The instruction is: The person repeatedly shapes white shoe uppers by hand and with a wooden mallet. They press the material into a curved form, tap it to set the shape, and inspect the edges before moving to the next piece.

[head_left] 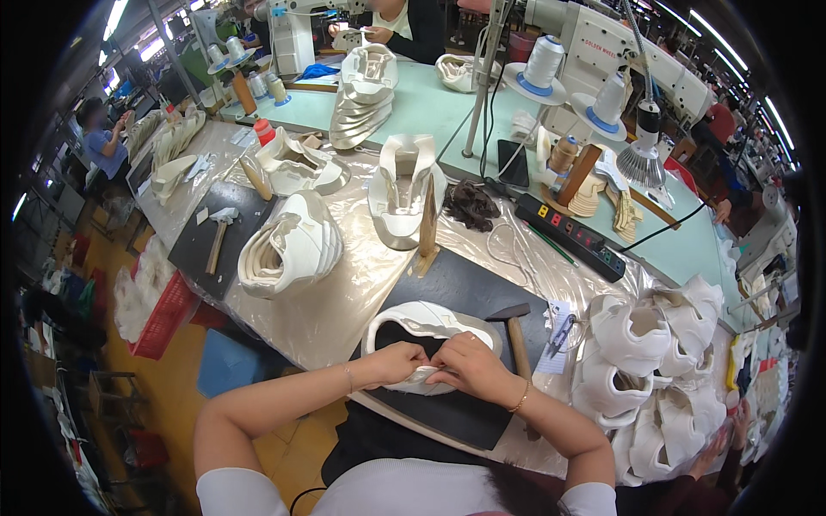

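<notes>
A white shoe upper (443,317) lies on a black work board (469,279) in front of me. My left hand (397,361) is closed on its near edge, fingertips pinched together. Right beside it, my right hand (471,365) grips the same edge with thumb and fingers. The bit of edge between my fingertips is mostly hidden. Close to my right hand lies a hammer (519,342) with a wooden handle and dark head. Beyond the shoe upper, a wooden post (428,222) stands upright at the board's far edge.
White shoe uppers are stacked at the right (632,335) and left (292,245); another upper (404,185) stands farther back. A second hammer (218,245) lies on a dark board at left. A power strip (572,236), thread cones (540,64) and a lamp (642,155) occupy the back right.
</notes>
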Demonstrator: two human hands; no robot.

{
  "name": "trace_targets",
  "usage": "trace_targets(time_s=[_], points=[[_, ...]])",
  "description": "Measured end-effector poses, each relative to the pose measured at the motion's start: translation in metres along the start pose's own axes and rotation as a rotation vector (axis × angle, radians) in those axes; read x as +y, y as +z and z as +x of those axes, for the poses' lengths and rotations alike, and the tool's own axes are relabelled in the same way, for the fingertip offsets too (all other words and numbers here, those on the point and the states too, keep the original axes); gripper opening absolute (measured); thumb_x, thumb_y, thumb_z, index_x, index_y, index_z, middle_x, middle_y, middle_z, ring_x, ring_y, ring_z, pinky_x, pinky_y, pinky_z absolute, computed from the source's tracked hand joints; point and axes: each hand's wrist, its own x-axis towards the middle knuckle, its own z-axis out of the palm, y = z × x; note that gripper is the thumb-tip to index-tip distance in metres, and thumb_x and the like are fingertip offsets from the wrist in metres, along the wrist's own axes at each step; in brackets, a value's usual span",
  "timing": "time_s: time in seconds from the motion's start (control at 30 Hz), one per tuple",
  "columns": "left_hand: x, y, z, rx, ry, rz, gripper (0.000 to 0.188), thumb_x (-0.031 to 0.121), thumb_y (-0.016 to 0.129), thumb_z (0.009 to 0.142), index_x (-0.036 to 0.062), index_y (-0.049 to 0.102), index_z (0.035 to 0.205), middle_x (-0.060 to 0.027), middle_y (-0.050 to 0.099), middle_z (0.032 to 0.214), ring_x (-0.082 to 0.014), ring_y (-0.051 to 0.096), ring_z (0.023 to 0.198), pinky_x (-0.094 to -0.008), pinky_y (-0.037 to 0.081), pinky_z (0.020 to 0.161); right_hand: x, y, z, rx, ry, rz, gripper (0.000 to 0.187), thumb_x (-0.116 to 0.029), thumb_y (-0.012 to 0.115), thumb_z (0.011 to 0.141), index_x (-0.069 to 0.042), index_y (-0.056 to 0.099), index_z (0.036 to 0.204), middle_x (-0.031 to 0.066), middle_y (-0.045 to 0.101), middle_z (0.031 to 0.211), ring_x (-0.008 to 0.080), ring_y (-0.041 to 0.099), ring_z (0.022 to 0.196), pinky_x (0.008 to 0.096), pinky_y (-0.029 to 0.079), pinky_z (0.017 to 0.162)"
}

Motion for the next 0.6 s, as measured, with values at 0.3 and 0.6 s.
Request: trace_targets(time_s=[0.3, 0.6], points=[[-0.006, 0.002, 0.003, -0.039, 0.030, 0.077, 0.023, 0.020, 0.056, 0.097, 0.0015, 0.069, 0.100, -0.0139, 0.070, 0.087, -0.0205, 0.064, 0.078, -0.0374, 0.050, 0.070, 0.000, 0.002, 0.002, -0.020, -0.267, -0.067, 0.020, -0.018, 0.073, 0.082, -0.006, 0.058, 0.089, 0.0063, 0.055, 0.083, 0.0249, 0.056, 0.084, 0.0371, 0.042, 0.079], [0.006, 0.024, -0.043, 0.341, 0.370, 0.041, 0.029, 0.027, 0.061, 0.098, -0.0011, 0.057, 0.105, -0.0171, 0.063, 0.095, -0.0304, 0.065, 0.085, -0.0367, 0.050, 0.077, 0.002, 0.000, -0.005, -0.014, 0.008, 0.182, 0.020, -0.020, 0.072, 0.086, -0.005, 0.059, 0.088, 0.0102, 0.055, 0.085, 0.0311, 0.055, 0.085, 0.0407, 0.044, 0.075]])
